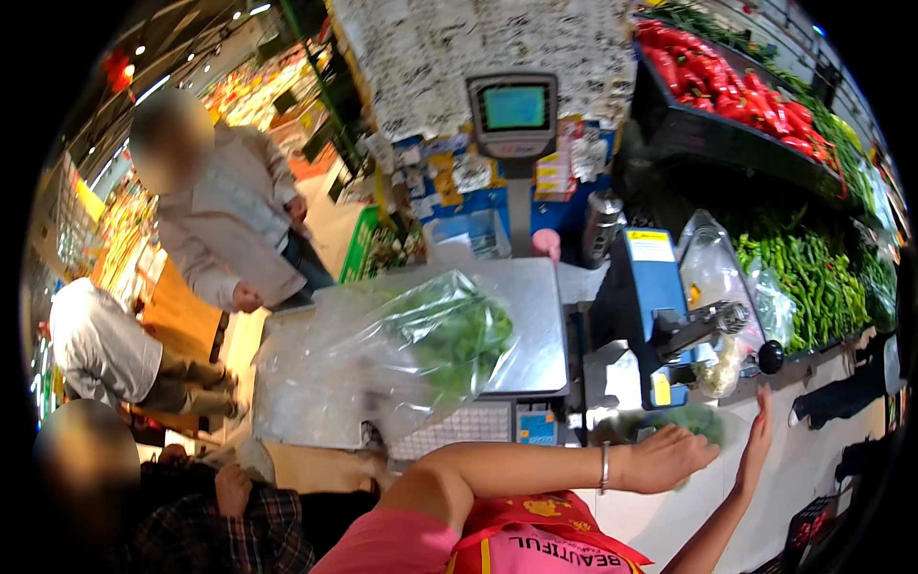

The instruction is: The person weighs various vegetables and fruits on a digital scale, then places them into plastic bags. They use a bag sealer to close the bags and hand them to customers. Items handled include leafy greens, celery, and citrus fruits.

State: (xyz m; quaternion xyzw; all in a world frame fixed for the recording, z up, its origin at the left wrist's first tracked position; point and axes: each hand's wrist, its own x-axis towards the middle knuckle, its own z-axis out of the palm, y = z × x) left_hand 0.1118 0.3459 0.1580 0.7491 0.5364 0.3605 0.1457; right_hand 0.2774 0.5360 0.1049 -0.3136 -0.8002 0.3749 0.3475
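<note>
My left hand point(667, 459), with a bracelet at its wrist, is closed on a clear bag of greens point(706, 425), which is blurred and partly hidden behind the fist. To its right, my right hand point(754, 441) is raised edge-on with straight fingers; nothing shows in it. Another clear plastic bag, with leafy greens point(459, 337) inside, lies on the metal plate of a weighing scale point(545, 359). Just beyond my hands stands a blue device with a metal lever and a black knob point(652, 280).
The scale's display point(513, 107) rises behind its plate, its keypad point(459, 430) on the near side. Bagged produce point(717, 369) sits beside the blue device. Red peppers point(717, 79) and green peppers point(803, 287) fill displays at right. Several people, one in a light jacket point(229, 208), stand at left.
</note>
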